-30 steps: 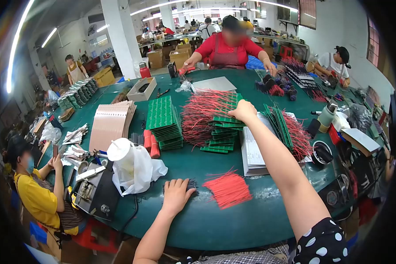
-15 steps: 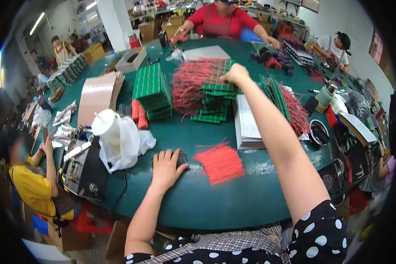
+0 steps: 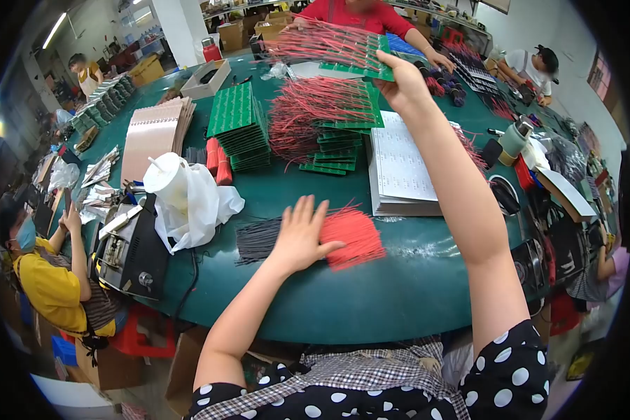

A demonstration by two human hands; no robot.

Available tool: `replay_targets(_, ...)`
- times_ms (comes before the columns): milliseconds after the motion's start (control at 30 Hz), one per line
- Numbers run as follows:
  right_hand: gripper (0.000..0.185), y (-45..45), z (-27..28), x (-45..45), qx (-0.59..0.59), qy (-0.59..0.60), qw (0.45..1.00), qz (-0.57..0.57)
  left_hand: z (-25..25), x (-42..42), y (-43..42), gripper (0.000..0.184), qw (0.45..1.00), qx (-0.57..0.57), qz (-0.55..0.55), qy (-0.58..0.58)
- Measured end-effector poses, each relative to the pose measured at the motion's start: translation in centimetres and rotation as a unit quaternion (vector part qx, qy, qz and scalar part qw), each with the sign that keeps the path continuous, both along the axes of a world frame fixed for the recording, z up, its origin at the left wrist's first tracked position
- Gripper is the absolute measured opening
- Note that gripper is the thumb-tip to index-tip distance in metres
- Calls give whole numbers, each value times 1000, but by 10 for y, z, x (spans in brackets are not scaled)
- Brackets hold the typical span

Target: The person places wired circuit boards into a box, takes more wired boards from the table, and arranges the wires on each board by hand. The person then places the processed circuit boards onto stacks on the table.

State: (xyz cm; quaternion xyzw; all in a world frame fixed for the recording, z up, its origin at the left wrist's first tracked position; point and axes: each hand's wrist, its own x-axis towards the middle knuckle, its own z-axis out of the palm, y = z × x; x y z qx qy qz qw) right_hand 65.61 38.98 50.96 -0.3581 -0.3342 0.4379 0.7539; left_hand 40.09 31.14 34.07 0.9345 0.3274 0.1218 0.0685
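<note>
My right hand [image 3: 401,82] grips the edge of a green circuit board [image 3: 360,56] with red wires, raised above a pile of similar wired boards [image 3: 343,115]. Its fingers are closed on the board's right end. My left hand [image 3: 302,238] lies flat with fingers spread, between a bundle of black wires [image 3: 257,241] and a bundle of red wires [image 3: 355,238], touching the red bundle's left edge. A stack of bare green boards [image 3: 238,122] stands left of the wired pile. White printed sheets [image 3: 402,164] lie on a stack beneath my right forearm.
A cup [image 3: 164,178] in a white plastic bag stands left, beside a black device [image 3: 136,252]. Brown boards [image 3: 157,133] are stacked behind it. A bottle [image 3: 514,140] stands right. A co-worker in red [image 3: 357,17] is across the table; others sit at both sides.
My right hand has lifted a wired board off the pile. My left hand has moved right, off the black wires to the red ones. The camera view has tilted down.
</note>
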Motion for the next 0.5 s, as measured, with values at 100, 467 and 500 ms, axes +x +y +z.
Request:
replay_targets(100, 12, -57, 16, -11, -2, 41, 999, -22, 0, 36, -9, 95, 997, -35, -36, 51)
replay_targets(467, 30, -236, -5, 25, -43, -5, 999, -33, -29, 46, -31, 57, 995, 95, -34, -2)
replay_targets(500, 30, -246, -9, 28, -42, -4, 999, -32, -33, 46, -30, 57, 995, 96, -34, -1)
